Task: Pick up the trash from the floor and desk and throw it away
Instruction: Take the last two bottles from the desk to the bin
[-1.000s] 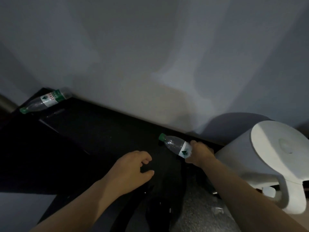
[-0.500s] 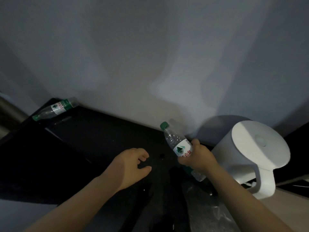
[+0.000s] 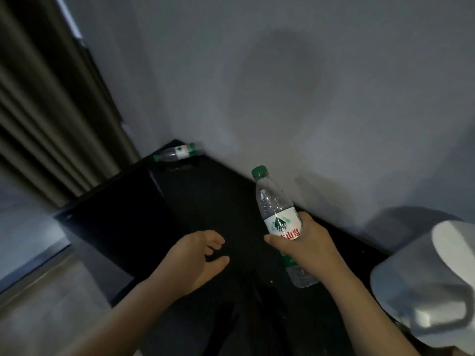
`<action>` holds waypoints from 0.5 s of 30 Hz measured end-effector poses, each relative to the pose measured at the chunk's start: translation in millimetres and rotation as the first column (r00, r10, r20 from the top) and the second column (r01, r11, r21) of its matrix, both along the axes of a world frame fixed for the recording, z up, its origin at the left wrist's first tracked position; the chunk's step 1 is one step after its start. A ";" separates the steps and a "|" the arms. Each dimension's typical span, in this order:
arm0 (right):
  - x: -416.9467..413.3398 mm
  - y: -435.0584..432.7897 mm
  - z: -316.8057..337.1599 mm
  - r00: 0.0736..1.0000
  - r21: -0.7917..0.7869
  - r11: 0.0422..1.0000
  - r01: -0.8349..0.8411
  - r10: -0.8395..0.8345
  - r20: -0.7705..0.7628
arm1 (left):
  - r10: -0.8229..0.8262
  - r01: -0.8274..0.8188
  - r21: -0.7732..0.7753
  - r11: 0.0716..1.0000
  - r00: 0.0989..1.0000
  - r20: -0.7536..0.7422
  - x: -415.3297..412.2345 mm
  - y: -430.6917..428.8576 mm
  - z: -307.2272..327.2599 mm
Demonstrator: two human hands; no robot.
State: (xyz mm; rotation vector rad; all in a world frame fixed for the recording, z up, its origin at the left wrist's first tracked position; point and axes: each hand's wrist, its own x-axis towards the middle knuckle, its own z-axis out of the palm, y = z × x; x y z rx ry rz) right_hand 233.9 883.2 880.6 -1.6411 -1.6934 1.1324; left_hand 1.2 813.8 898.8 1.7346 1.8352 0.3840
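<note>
The held bottle point(image 3: 276, 201) is clear plastic with a green cap and a white label bearing a green triangular emblem and red characters above a green band. The second bottle point(image 3: 176, 154) shows matching clear plastic, green cap and white-green label. The table point(image 3: 205, 201) is black, the wall point(image 3: 282, 73) pale grey, the curtain point(image 3: 46, 111) olive-brown with vertical pleats, and the kettle point(image 3: 421, 283) white.

1. It looked like a hotel room or bedroom, dim and sparsely furnished.
2. A long black desk point(image 3: 195, 201) ran along a plain grey wall point(image 3: 282, 73).
3. Heavy pleated curtains point(image 3: 46, 119) hung at the left.
4. A white electric kettle point(image 3: 434, 283) stood at the right, and an empty water bottle point(image 3: 177, 153) lay in the desk's far corner.
</note>
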 end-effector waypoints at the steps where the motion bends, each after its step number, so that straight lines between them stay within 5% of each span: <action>1: -16.3 -3.7 6.5 1.000 0.007 1.000 -0.031 0.031 0.000 | 0.035 -0.035 0.019 0.999 0.999 -0.004 -14.6 -9.0 2.8; 15: -273.1 -109.7 75.0 0.947 0.133 0.938 -0.320 0.322 0.006 | 0.352 -0.350 0.238 0.906 0.935 0.032 -246.0 -164.3 65.9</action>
